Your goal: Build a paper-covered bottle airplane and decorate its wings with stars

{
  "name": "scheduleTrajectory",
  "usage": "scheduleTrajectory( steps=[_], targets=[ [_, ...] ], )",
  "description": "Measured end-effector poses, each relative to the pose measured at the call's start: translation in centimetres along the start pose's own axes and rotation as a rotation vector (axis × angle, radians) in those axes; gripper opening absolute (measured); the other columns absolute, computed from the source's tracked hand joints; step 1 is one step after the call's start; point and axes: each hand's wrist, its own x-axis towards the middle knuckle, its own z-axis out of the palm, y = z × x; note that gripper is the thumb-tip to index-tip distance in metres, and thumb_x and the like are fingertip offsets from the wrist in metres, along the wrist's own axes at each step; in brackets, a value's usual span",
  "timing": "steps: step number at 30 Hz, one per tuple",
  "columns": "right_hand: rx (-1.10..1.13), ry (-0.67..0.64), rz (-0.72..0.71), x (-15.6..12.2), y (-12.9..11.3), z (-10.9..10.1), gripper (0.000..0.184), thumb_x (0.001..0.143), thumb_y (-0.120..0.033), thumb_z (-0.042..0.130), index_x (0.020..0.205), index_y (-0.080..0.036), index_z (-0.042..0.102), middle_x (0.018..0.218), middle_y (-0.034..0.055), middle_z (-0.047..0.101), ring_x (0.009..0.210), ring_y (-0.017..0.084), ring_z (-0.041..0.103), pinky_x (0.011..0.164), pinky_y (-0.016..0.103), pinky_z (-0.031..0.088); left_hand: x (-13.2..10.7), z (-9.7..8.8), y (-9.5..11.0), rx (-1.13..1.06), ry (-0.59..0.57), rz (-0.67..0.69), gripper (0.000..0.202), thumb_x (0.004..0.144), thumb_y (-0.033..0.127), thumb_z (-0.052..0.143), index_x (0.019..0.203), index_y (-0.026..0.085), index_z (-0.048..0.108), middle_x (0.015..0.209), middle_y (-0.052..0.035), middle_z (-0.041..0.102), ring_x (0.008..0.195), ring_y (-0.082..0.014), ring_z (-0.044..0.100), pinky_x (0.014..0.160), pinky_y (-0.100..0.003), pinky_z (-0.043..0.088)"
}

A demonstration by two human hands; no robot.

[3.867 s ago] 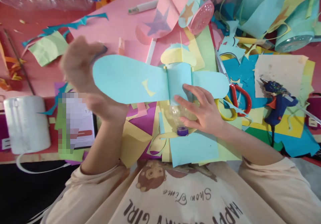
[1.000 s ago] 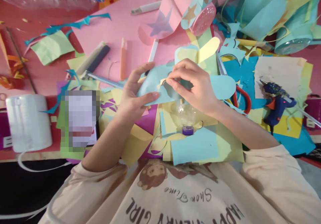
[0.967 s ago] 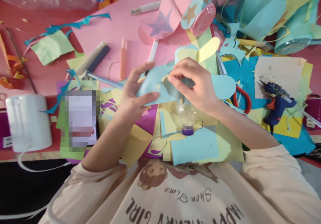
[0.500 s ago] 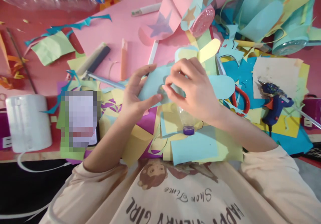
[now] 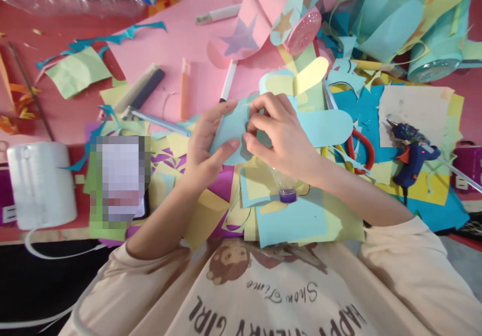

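Note:
A piece of light blue paper [image 5: 232,134] is raised between my hands. My left hand [image 5: 206,142] grips its left side, thumb in front and fingers behind. At its right edge, my right hand [image 5: 280,135] has its fingertips bent together in a pinch on the paper; the exact spot under them is partly hidden. Below my right hand shows the neck of a clear plastic bottle with a purple cap [image 5: 287,196]. Around the bottle, partly covered by my hand, are a rounded light blue paper strip [image 5: 326,127] and a yellow paper strip [image 5: 312,76].
Red-handled scissors [image 5: 363,150] lie right of my hand, with a blue glue gun [image 5: 412,162] beyond. Left are a phone [image 5: 141,208] and a white device [image 5: 43,185]. Markers and a pink paper-covered bottle [image 5: 305,32] lie ahead. Paper scraps cover much of the table.
The blue paper has tilted slightly between my hands, and my right hand has shifted a little left and down. The capped bottle neck has moved slightly right, and a yellow scrap shows beside it.

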Motion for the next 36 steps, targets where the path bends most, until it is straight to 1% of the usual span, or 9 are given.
scheduleTrajectory(
  steps=[3,5,12,18,24,27,30,33,36],
  targets=[
    [0.029,0.009,0.007,0.0,0.0,-0.1,0.021,0.095,-0.023,0.041,0.078,-0.019,0.052,0.102,0.0057,0.048,0.099,0.021,0.045,0.097,0.045,0.042,-0.2,-0.2,-0.1,0.097,-0.001,0.014,0.05,0.086,0.026,0.068,0.133,0.03,0.053,0.112,-0.0012,0.062,0.102,-0.0152,0.061,0.082,-0.026,0.051],
    [0.038,0.007,0.011,0.0,-0.1,-0.2,0.019,0.094,-0.021,0.042,0.077,-0.019,0.052,0.101,0.0052,0.048,0.098,0.02,0.045,0.096,0.044,0.042,-0.2,-0.2,-0.2,0.131,0.006,0.012,0.05,0.086,0.025,0.068,0.134,0.029,0.053,0.112,-0.0012,0.063,0.103,-0.0149,0.061,0.082,-0.025,0.051],
    [0.09,0.0,0.007,0.1,0.0,-0.8,0.018,0.091,-0.016,0.044,0.076,-0.021,0.053,0.103,0.0058,0.053,0.096,0.02,0.047,0.092,0.042,0.045,-0.2,0.2,-0.5,-0.083,0.072,-0.058,0.048,0.082,0.018,0.071,0.127,0.028,0.059,0.108,-0.0019,0.065,0.086,-0.0102,0.061,0.07,-0.019,0.051],
    [0.061,-0.066,-0.006,0.3,0.4,-1.2,0.018,0.094,-0.021,0.045,0.079,-0.023,0.055,0.109,0.0049,0.053,0.1,0.021,0.049,0.096,0.043,0.046,-0.1,0.4,-0.5,-0.195,0.055,-0.128,0.047,0.082,0.018,0.072,0.126,0.03,0.06,0.102,-0.0002,0.067,0.069,-0.0065,0.057,0.058,-0.016,0.048],
    [0.112,-0.074,-0.02,0.3,0.8,-1.6,0.017,0.094,-0.022,0.047,0.079,-0.023,0.055,0.109,0.0044,0.055,0.101,0.02,0.052,0.097,0.042,0.046,0.3,0.4,0.2,-0.269,0.078,-0.166,0.043,0.08,0.018,0.075,0.12,0.029,0.063,0.099,0.0011,0.069,0.071,-0.0064,0.061,0.06,-0.015,0.051],
    [0.149,-0.043,-0.042,0.4,1.0,-1.8,0.018,0.094,-0.022,0.047,0.079,-0.022,0.055,0.106,0.0039,0.057,0.103,0.019,0.054,0.097,0.04,0.046,0.4,0.3,0.3,-0.255,0.097,-0.176,0.043,0.08,0.021,0.075,0.12,0.029,0.063,0.086,0.0027,0.066,0.055,-0.0054,0.054,0.046,-0.016,0.044],
    [0.152,-0.059,-0.03,0.6,1.0,-2.2,0.018,0.096,-0.025,0.048,0.08,-0.023,0.056,0.104,0.003,0.059,0.103,0.018,0.056,0.096,0.039,0.048,0.5,0.3,0.2,-0.234,0.117,-0.145,0.045,0.076,0.023,0.078,0.119,0.029,0.065,0.084,0.0025,0.064,0.053,-0.005,0.05,0.045,-0.016,0.04],
    [0.21,-0.018,-0.035,0.8,1.0,-3.3,0.019,0.095,-0.027,0.051,0.078,-0.022,0.058,0.094,0.0012,0.063,0.09,0.016,0.06,0.084,0.035,0.052,0.6,0.3,0.1,-0.228,0.159,-0.145,0.041,0.072,0.023,0.079,0.112,0.026,0.069,0.084,0.002,0.065,0.058,-0.006,0.051,0.047,-0.016,0.038],
    [0.322,0.174,-0.009,0.7,1.5,-5.8,0.019,0.093,-0.03,0.057,0.076,-0.021,0.06,0.073,-0.0022,0.061,0.066,0.011,0.057,0.058,0.026,0.046,1.0,-0.2,0.3,-0.213,0.209,-0.137,0.033,0.067,0.019,0.076,0.099,0.023,0.074,0.084,0.0014,0.067,0.061,-0.0068,0.05,0.045,-0.017,0.034]
  ],
)
